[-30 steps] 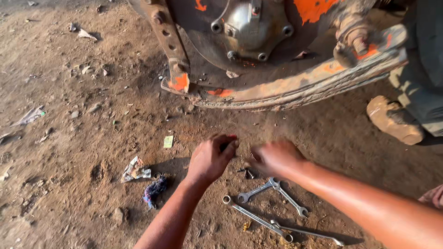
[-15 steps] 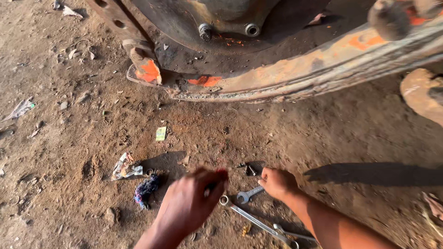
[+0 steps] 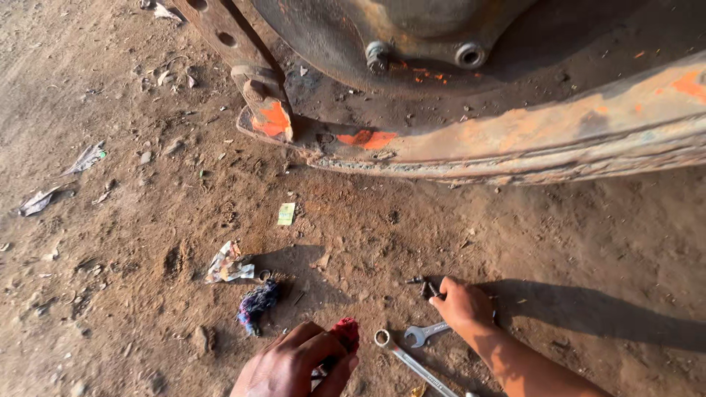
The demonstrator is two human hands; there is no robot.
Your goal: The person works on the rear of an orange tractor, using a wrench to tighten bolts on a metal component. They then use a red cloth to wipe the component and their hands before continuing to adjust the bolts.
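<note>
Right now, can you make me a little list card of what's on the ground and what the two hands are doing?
Place: bare dirt ground beside a big rusty machine part with patches of orange paint
Left hand: low in the picture, fingers curled around a red rag
Right hand: fingertips down on the dirt at some small dark metal bits
Tools: two shiny spanners, one beside the right hand, a longer one between the hands
Litter: crumpled paper, dark blue cloth scrap, small yellowish slip
</note>
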